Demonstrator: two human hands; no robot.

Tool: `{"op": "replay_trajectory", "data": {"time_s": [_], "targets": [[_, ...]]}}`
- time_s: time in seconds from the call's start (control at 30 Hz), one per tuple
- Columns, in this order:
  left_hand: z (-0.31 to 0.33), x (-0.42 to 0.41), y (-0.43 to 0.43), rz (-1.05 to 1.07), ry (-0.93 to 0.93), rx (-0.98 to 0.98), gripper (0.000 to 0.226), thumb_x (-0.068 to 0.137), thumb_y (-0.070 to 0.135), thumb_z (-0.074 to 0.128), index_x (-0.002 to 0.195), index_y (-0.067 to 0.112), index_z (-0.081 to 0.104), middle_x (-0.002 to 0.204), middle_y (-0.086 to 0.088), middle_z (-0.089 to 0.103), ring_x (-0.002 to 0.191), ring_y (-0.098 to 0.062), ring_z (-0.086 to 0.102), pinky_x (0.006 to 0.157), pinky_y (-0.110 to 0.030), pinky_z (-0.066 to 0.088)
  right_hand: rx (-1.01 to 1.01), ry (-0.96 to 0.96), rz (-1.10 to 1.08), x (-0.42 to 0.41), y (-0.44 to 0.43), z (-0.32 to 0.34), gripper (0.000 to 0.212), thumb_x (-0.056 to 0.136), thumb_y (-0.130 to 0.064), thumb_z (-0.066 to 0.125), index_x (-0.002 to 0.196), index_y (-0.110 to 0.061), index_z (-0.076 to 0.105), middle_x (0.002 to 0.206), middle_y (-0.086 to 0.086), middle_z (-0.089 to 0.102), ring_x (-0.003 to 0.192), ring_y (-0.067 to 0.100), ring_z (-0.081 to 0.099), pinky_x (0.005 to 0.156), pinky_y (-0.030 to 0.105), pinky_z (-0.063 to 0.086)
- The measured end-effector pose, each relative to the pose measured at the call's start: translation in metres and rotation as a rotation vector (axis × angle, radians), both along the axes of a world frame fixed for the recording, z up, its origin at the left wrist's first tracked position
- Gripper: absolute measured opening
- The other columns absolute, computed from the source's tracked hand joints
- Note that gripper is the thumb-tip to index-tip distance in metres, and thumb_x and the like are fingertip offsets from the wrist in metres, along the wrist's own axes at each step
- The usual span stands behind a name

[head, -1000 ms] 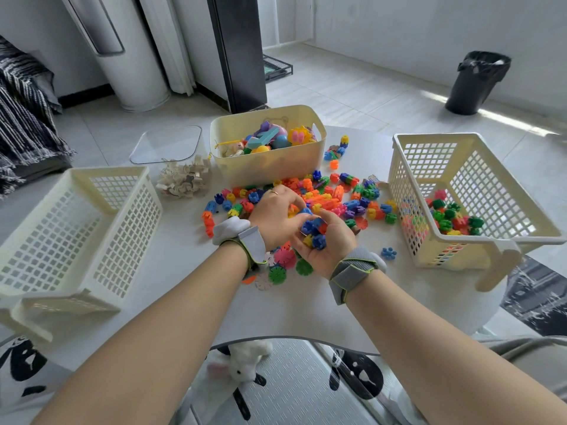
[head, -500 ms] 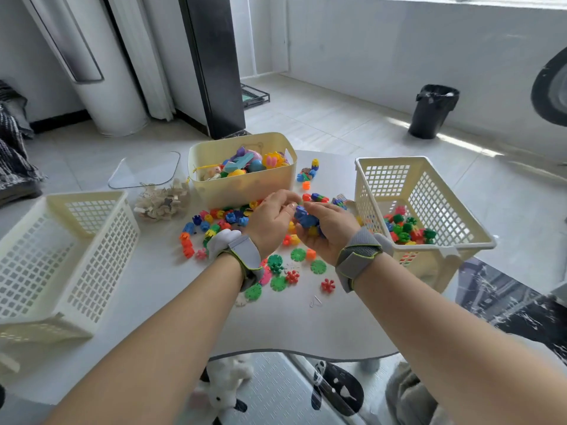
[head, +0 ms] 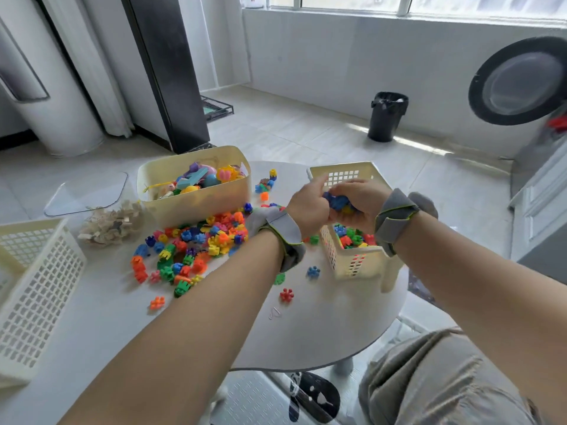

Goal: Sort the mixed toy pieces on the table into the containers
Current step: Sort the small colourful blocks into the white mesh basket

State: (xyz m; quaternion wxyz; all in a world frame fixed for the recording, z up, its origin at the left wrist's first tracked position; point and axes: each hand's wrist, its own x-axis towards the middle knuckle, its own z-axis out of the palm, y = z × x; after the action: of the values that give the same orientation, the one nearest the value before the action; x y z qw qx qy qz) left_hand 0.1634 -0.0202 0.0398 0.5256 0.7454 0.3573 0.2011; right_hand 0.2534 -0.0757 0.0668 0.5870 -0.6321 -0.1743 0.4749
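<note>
We see the round tabletop (head: pixel 322 326) curve away at its near and right edge, and the right basket (head: pixel 349 262) stands close to that edge, its handle end reaching just over the rim. The widest bare stretch lies between the near edge and the pile of toy pieces (head: pixel 199 243), with only a few strays on it: a blue piece (head: pixel 313 272), a red piece (head: pixel 286 295) and an orange piece (head: pixel 157 302). The left basket (head: pixel 40 289) takes up the far left side, and the solid bin (head: pixel 196 207) stands behind the pile, touching its back edge. Both hands meet above the right basket, lifted clear of its rim: the left hand (head: pixel 308 207) curls its fingers onto a clump of blue toy pieces (head: pixel 336 201) from the left, and the right hand (head: pixel 357 200) cups the clump from the right and below. The clump is mostly hidden by fingers, so we cannot tell its long axis or which way it points. What shows is bright blue, knobbly plastic, with a bit of yellow under it. More such pieces, green, red, orange and blue, lie on the floor of the right basket. That basket's long side runs away from us.
</note>
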Motion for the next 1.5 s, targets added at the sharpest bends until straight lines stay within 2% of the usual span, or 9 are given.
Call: {"op": "replay_trajectory", "data": {"time_s": [0.1, 0.2, 0.33, 0.4, 0.6, 0.83, 1.0, 1.2, 1.5], "targets": [[0.004, 0.013, -0.006, -0.087, 0.031, -0.093, 0.072, 0.083, 0.000, 0.046, 0.148, 0.020, 0.022, 0.144, -0.019, 0.039, 0.119, -0.040, 0.052, 0.090, -0.053, 0.051, -0.059, -0.092, -0.031, 0.019, -0.007, -0.004, 0.011, 0.091, 0.002, 0.052, 0.082, -0.004, 0.053, 0.081, 0.017, 0.056, 0.064, 0.023, 0.056, 0.044, 0.029, 0.054], [0.005, 0.020, -0.008, -0.015, -0.008, -0.128, 0.062, 0.089, -0.006, 0.033, 0.147, 0.016, 0.026, 0.146, -0.015, 0.034, 0.107, -0.041, 0.060, 0.089, -0.049, 0.053, -0.175, -0.240, -0.050, 0.033, -0.013, -0.014, 0.007, 0.088, -0.006, 0.061, 0.083, -0.005, 0.057, 0.095, 0.023, 0.055, 0.071, 0.024, 0.059, 0.059, 0.033, 0.056], [0.006, 0.011, -0.011, 0.100, -0.071, -0.108, 0.052, 0.089, -0.009, 0.024, 0.134, 0.006, 0.044, 0.134, -0.017, 0.047, 0.085, -0.036, 0.066, 0.081, -0.045, 0.057, -0.325, -0.370, 0.074, 0.038, -0.016, -0.014, 0.051, 0.090, -0.042, 0.057, 0.127, -0.007, 0.053, 0.124, 0.020, 0.056, 0.099, 0.030, 0.060, 0.090, 0.044, 0.050], [0.003, 0.005, -0.010, 0.098, -0.090, -0.089, 0.049, 0.087, -0.011, 0.024, 0.126, 0.004, 0.050, 0.126, -0.016, 0.051, 0.084, -0.034, 0.066, 0.080, -0.045, 0.057, -0.316, -0.383, 0.027, 0.035, -0.014, -0.013, 0.047, 0.092, -0.039, 0.053, 0.126, -0.007, 0.055, 0.131, 0.019, 0.053, 0.118, 0.035, 0.052, 0.101, 0.048, 0.041], [-0.006, -0.017, -0.002, 0.111, -0.082, -0.008, 0.043, 0.086, -0.009, 0.028, 0.115, 0.006, 0.055, 0.115, -0.010, 0.055, 0.078, -0.023, 0.062, 0.076, -0.039, 0.058, -0.197, -0.317, -0.020, 0.019, -0.008, 0.000, 0.033, 0.094, -0.016, 0.054, 0.125, -0.004, 0.056, 0.122, 0.013, 0.057, 0.122, 0.030, 0.050, 0.097, 0.039, 0.041], [-0.017, -0.054, 0.012, 0.094, 0.003, 0.050, 0.042, 0.088, -0.008, 0.031, 0.121, 0.008, 0.053, 0.120, -0.006, 0.053, 0.086, -0.020, 0.061, 0.072, -0.032, 0.056, -0.019, -0.461, -0.027, -0.020, 0.001, 0.000, 0.019, 0.090, -0.005, 0.050, 0.087, -0.013, 0.067, 0.091, 0.009, 0.059, 0.082, 0.020, 0.052, 0.066, 0.029, 0.048], [-0.027, -0.080, 0.020, 0.106, 0.058, 0.100, 0.044, 0.087, -0.009, 0.033, 0.120, 0.010, 0.054, 0.124, -0.007, 0.053, 0.087, -0.024, 0.063, 0.080, -0.043, 0.056, 0.056, -0.633, 0.031, -0.048, 0.009, -0.013, 0.025, 0.085, -0.008, 0.053, 0.072, -0.024, 0.067, 0.086, 0.000, 0.067, 0.087, 0.021, 0.063, 0.084, 0.044, 0.056], [-0.043, -0.096, 0.026, 0.063, 0.204, 0.212, 0.043, 0.087, -0.003, 0.046, 0.126, 0.014, 0.052, 0.126, -0.004, 0.057, 0.113, -0.020, 0.056, 0.094, -0.038, 0.050, 0.012, -0.888, 0.187, -0.075, 0.014, -0.047, 0.024, 0.084, -0.008, 0.052, 0.097, -0.018, 0.070, 0.099, -0.004, 0.068, 0.096, 0.015, 0.062, 0.089, 0.035, 0.052], [-0.082, -0.095, 0.025, 0.035, 0.535, 0.388, 0.047, 0.083, 0.021, 0.062, 0.127, 0.016, 0.046, 0.116, -0.009, 0.056, 0.106, -0.028, 0.054, 0.084, -0.033, 0.045, -0.242, -1.196, 0.452, -0.072, 0.024, -0.109, 0.041, 0.083, -0.012, 0.059, 0.122, -0.022, 0.057, 0.120, 0.006, 0.052, 0.110, 0.025, 0.051, 0.092, 0.029, 0.042]]}}
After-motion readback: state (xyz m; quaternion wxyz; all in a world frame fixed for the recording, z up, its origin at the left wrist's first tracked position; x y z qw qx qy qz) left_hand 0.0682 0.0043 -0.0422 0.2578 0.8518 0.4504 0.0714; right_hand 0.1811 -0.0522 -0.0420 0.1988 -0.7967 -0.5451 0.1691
